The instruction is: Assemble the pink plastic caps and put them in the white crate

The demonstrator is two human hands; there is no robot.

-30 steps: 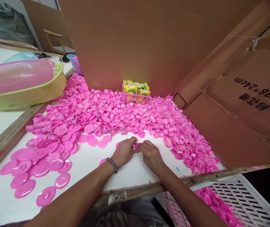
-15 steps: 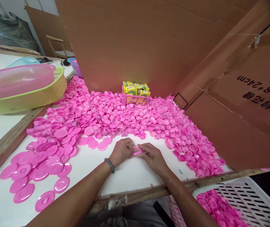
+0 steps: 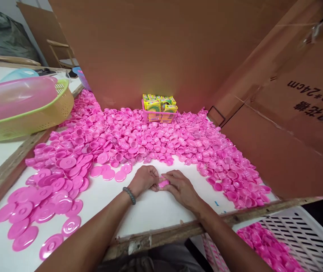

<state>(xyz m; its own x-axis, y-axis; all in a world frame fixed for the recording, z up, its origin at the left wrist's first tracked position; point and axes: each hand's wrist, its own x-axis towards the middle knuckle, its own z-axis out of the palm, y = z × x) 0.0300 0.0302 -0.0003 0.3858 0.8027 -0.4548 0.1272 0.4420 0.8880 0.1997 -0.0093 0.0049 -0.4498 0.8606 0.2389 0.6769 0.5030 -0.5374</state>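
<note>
Close together over the white tabletop [image 3: 147,215], my left hand [image 3: 145,179] and my right hand [image 3: 180,187] both grip one small pink plastic piece [image 3: 164,183]. Fingers cover much of it, so its exact shape is hard to make out. Thumbs and fingertips of both hands pinch it from either side. Just beyond my hands lies a heap of pink toy cups [image 3: 150,136]. Pink toy saucers [image 3: 48,206] are strewn flat to the left of my left forearm, and a few saucers [image 3: 120,175] lie near my left hand.
A pink basket [image 3: 159,116] of yellow boxes stands at the back against a cardboard wall [image 3: 178,53]. More printed cardboard [image 3: 286,151] rises on the right. A white crate [image 3: 300,230] with pink pieces sits below the table's wooden edge. Left, a green basket [image 3: 36,119] holds a pink basin.
The view has shifted slightly, moving the surroundings a little left. Both hands stay together on the small pink piece, which has turned slightly between the fingers.
</note>
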